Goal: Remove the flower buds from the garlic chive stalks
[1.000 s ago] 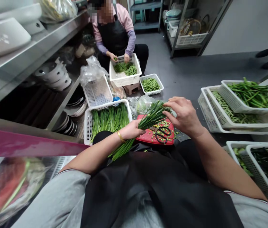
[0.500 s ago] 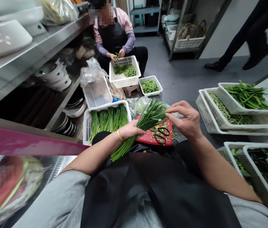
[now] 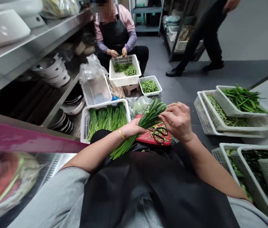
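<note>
My left hand [image 3: 134,128] is wrapped round the middle of a bunch of long green stalks [image 3: 151,114], which slants from lower left to upper right over my lap. At the bunch's upper right end, my right hand [image 3: 178,120] has its thumb and fingertips pinched together against the tips; what is between them is too small to tell. Below lies a red board [image 3: 144,138] strewn with small green bits, and black-handled scissors [image 3: 159,134] rest on it. To the left, a white basket [image 3: 84,126] holds more of the same stalks.
Ahead, a seated person [image 3: 115,31] handles greens over a white basket [image 3: 124,81]. A small basket of green pods [image 3: 150,86] stands beside it. Stacked vegetable baskets [image 3: 206,117] are on the right, metal shelving [image 3: 43,30] on the left. Another person's legs [image 3: 202,38] are at the back.
My right hand has moved left and closer in on the tips of the bunch. The person at the back has walked left. My left hand keeps its hold.
</note>
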`<control>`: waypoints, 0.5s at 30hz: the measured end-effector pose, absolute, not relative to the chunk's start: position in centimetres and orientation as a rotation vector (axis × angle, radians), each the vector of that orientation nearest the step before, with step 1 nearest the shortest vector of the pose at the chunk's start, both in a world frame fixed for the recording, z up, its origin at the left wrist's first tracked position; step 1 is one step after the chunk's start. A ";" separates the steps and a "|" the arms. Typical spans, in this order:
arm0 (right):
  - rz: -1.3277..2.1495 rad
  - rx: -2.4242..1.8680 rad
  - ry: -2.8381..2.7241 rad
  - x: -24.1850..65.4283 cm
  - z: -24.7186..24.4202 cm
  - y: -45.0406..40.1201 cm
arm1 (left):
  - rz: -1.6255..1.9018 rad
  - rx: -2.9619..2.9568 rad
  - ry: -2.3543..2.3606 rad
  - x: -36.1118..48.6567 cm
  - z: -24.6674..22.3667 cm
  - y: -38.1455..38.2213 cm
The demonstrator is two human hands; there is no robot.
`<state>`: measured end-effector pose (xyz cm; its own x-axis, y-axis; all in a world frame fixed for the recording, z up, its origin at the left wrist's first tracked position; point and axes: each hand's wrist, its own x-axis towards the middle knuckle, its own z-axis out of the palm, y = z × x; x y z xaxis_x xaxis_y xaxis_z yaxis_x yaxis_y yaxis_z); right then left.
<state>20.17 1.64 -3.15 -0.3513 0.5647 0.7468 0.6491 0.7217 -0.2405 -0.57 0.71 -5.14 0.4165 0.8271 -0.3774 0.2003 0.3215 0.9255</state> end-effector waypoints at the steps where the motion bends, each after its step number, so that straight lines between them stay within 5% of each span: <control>1: -0.070 -0.944 -2.023 20.0 -3.4 1.8 | 0.537 1.216 1.100 -0.5 -5.1 0.7; 7: 0.419 -0.804 -1.457 21.1 -3.1 3.3 | 0.540 1.334 1.128 0.2 -4.9 0.3; 15: -0.091 -0.814 -2.335 19.4 -2.6 2.6 | 0.468 1.384 1.106 0.5 -4.6 0.4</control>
<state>19.38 2.63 -2.61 -0.5927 0.5315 0.6052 0.5769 0.8045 -0.1415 0.45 0.44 -4.55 0.4592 0.8206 -0.3403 0.3274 0.1998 0.9235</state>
